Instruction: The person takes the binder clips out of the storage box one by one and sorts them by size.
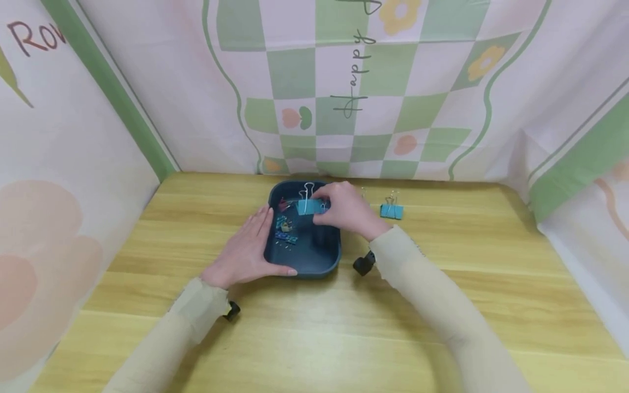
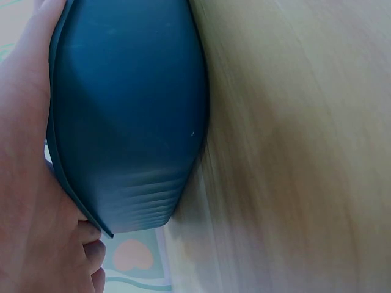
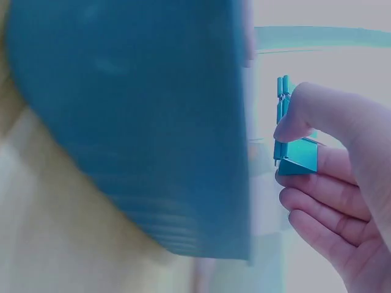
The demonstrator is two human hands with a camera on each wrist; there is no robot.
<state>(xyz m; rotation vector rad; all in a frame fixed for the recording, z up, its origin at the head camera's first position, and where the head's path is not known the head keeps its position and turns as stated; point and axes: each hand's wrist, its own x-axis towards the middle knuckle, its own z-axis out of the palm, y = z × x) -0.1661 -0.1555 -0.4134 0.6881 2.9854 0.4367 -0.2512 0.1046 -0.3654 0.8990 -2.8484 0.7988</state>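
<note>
A turquoise binder clip (image 1: 307, 207) with silver wire handles is pinched between the thumb and fingers of my right hand (image 1: 346, 210), over the far part of a dark blue basin (image 1: 314, 270). In the right wrist view, the thumb presses one side of the clip (image 3: 300, 155) and the fingers lie behind it. My left hand (image 1: 245, 248) rests along the basin's left rim, fingers fairly straight and thumb stretched along the near rim. Several small patterned clips (image 1: 286, 237) and a reddish piece (image 1: 283, 204) lie inside the basin on the left.
Another turquoise binder clip (image 1: 391, 212) stands on the wooden table (image 1: 314, 338) to the right of the basin. Wire handles (image 1: 363, 191) of a further clip show behind the right hand. A checked curtain (image 1: 339, 120) hangs along the table's back edge.
</note>
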